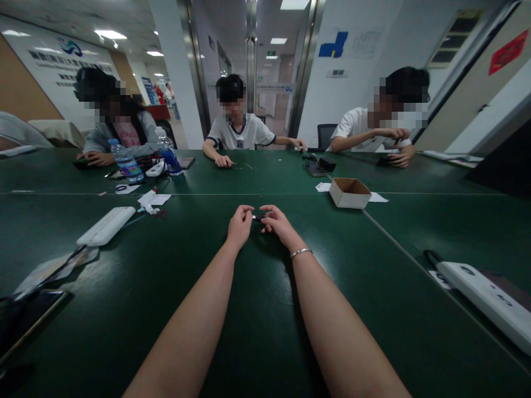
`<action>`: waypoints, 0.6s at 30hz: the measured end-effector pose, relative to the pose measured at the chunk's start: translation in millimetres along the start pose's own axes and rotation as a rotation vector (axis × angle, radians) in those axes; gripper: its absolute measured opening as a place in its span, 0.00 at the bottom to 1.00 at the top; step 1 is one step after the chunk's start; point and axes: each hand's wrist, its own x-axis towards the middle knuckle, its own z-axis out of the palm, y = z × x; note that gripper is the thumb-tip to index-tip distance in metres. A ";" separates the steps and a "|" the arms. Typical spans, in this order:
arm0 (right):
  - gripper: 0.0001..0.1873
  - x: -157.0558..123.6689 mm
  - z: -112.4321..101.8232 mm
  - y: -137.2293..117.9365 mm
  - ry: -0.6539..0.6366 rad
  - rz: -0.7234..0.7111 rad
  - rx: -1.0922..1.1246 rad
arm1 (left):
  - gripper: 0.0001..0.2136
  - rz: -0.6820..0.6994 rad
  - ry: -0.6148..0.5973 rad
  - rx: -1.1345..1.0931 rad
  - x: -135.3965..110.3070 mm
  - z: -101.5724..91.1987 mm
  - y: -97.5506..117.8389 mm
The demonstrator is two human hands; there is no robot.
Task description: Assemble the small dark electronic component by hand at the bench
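Both my arms reach forward over the dark green table (265,331). My left hand (239,225) and my right hand (277,222) meet at the table's middle, fingers pinched together on a small dark part (259,215) held between them. Its shape is too small to make out. A thin metal bracelet (301,252) sits on my right wrist.
An open cardboard box (349,192) stands just beyond my right hand. White power strips lie at left (106,225) and at right (485,294). Water bottles (126,161) and paper scraps sit at the far left. Three people sit across the table, hands on small items.
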 end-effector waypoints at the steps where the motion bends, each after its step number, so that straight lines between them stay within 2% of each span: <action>1: 0.21 0.0 0.1 -0.2 -0.002 -0.001 0.004 | 0.08 0.002 -0.002 0.001 0.0 0.0 0.1; 7: 0.16 1.2 1.9 -0.4 0.040 0.044 -0.034 | 0.09 0.003 0.002 0.009 -0.3 -1.0 3.0; 18: 0.15 0.1 -1.9 3.0 -0.034 -0.030 -0.046 | 0.08 0.010 0.021 0.011 2.4 0.2 -2.3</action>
